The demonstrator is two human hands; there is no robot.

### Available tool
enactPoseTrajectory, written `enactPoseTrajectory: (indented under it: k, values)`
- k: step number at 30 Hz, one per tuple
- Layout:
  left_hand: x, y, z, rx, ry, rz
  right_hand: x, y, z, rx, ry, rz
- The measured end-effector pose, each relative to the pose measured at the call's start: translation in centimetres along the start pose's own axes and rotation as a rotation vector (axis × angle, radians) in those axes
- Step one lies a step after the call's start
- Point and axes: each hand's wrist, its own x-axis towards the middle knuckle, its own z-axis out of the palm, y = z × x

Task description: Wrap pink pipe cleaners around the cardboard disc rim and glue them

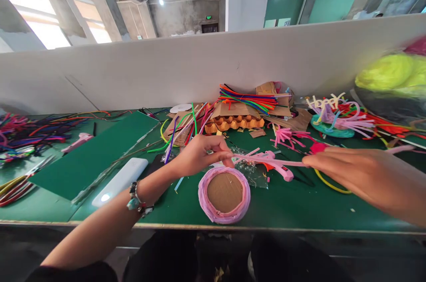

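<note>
A pink pipe cleaner stretches sideways between my two hands, above the table. My left hand pinches its left end between thumb and fingers. On the other side, my right hand has its fingers closed round the strip, and a pink length sticks out beyond the hand. Just below my left hand lies a round cardboard disc whose rim is wrapped in a pink and lilac fuzzy ring. A pink glue gun rests behind the strip, partly covered by it.
Bundled coloured pipe cleaners lie on cardboard and an orange egg tray at the back. A white power bank and a green board are left. A decorated "Happy" piece stands back right, before the grey partition.
</note>
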Motion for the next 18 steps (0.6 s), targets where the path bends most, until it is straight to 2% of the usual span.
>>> enactPoseTrajectory:
  k: [2,4,6,9,11,13,15,18]
  values:
    - [0.5,0.3,1.1,-0.051,0.006,-0.071,0.2,-0.5,0.9,0.014,0.008,0.150]
    - [1.4,0.7,2.5,-0.107,0.039,-0.110,1.2,-1.5,1.8,0.039,-0.001,0.203]
    - [2.3,0.9,3.8,-0.181,0.047,-0.139,2.7,-2.6,2.5,0.186,-0.036,0.344]
    - [3.5,0.2,5.1,-0.229,0.049,-0.152,4.2,-3.1,2.9,0.334,-0.082,0.447]
    - [4.1,-1.2,5.5,-0.188,-0.043,-0.217,4.1,-2.5,3.4,0.289,-0.050,0.440]
    - [4.6,-3.1,5.6,-0.028,-0.107,-0.309,3.6,-1.4,4.3,0.147,0.023,0.372]
    - [4.9,-5.1,5.7,0.035,-0.113,-0.333,3.0,-0.4,5.5,0.075,0.021,0.288]
    - [5.0,-7.5,6.2,0.075,-0.167,-0.346,3.0,0.3,6.9,0.110,-0.012,0.207]
